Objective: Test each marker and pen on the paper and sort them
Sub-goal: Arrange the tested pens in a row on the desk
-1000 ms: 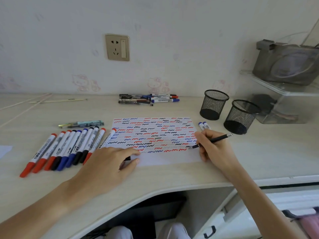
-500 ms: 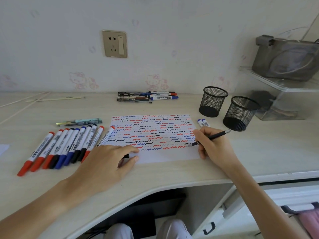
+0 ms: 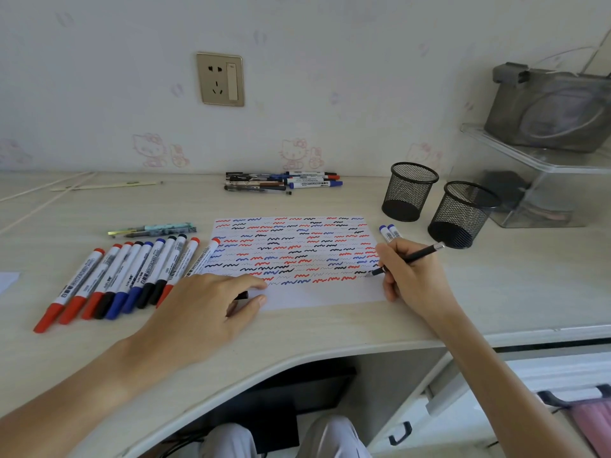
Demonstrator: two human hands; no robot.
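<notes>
Pen: your right hand [image 3: 413, 276] pinches the black pen [image 3: 408, 259] low on the barrel, tip at the paper's [image 3: 317, 297] right edge. Looks light, stiff, slick; grip near the tip.
Left hand: your left hand [image 3: 205, 312] lies on the paper's near-left corner, fingers loosely curled over a small dark object; can't tell if it's gripped.
Paper: thin, likely slides if unpinned.
Sorted: marker row [image 3: 122, 276] lies left of the sheet.
Untested: pen pile [image 3: 281, 183] lies by the wall.
Obstacles: two blue-capped markers [image 3: 388, 232] lie just beside your right hand; two mesh cups [image 3: 463, 213] are near.
</notes>
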